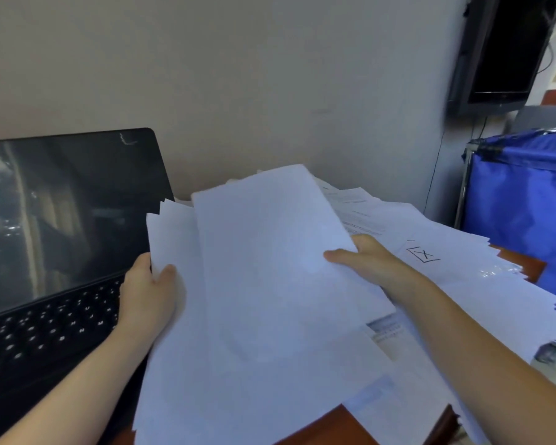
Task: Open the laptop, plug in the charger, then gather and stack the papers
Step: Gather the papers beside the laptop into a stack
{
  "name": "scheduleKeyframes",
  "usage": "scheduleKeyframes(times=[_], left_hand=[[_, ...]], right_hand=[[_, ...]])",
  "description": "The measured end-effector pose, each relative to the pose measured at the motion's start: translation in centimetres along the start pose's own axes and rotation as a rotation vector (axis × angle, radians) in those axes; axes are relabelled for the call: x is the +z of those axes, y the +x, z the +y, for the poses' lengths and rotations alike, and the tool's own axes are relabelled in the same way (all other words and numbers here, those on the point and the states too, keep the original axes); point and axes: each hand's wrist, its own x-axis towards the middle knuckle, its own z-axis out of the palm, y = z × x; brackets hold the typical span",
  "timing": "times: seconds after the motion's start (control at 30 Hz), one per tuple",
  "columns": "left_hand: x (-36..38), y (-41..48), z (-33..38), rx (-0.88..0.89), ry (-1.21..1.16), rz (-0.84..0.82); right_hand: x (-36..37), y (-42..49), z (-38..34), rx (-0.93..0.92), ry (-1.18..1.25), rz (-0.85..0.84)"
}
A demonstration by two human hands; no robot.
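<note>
Head view: you look down on an open laptop (61, 236), its screen dark with reflections, and a heap of white paper to its right.
Left hand: your left hand (148, 293) grips the left edge of a sheaf (264, 284) just right of the laptop's keyboard, thumb on top and fingers hidden beneath.
Right hand: your right hand (366, 261) pinches the sheaf's right edge farther right of the laptop, thumb lying flat on the top sheet and fingers tucked under it.
Sheaf: it is raised between both hands and unevenly squared. The top sheet sits skewed, and staggered corners show at the upper left beside the laptop's lid.
Loose papers: more sheets (482, 284) lie fanned and overlapping right of the laptop, past your right hand. One (423, 254) bears a pen-drawn box with an X.
Edges: the sheaf's left edge overlaps the laptop's right side, covering part of the screen corner and the keys.
Open room: bare bench (321, 425) shows as a brown patch at the near side, right of the laptop, and as a small corner beyond the fanned sheets. The wall (238, 75) stands close behind the laptop. A blue cart (527, 203) stands far right of it, with a dark wall screen (507, 49) above.
Counts: one laptop, two hands, one marked sheet. The sheets in the sheaf and the spread overlap too much to count.
</note>
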Motion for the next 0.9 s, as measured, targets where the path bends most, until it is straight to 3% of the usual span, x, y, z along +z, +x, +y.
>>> scheduleKeyframes(times=[0.13,0.3,0.47,0.63,0.8,0.9], left_hand=[[0.0,0.2,-0.4,-0.024,-0.079,0.019],[0.1,0.2,-0.2,-0.045,-0.019,-0.026],[-0.2,0.4,0.0,0.009,0.125,-0.014],[-1.4,0.9,-0.6,0.028,0.114,0.040],[-1.9,1.0,-0.7,0.040,0.079,0.065],[-1.9,0.9,-0.7,0.035,0.071,0.069]], right_hand=[[1.8,-0.6,0.4,-0.082,-0.293,-0.137],[3.3,-0.5,0.6,-0.263,-0.892,-0.219],[1.2,0.7,1.3,-0.151,-0.865,0.037],[0.6,-0.1,0.6,-0.015,-0.949,-0.025],[1.8,0.0,0.2,-0.105,-1.121,0.016],[2.2,0.6,0.6,-0.181,-1.229,0.136]])
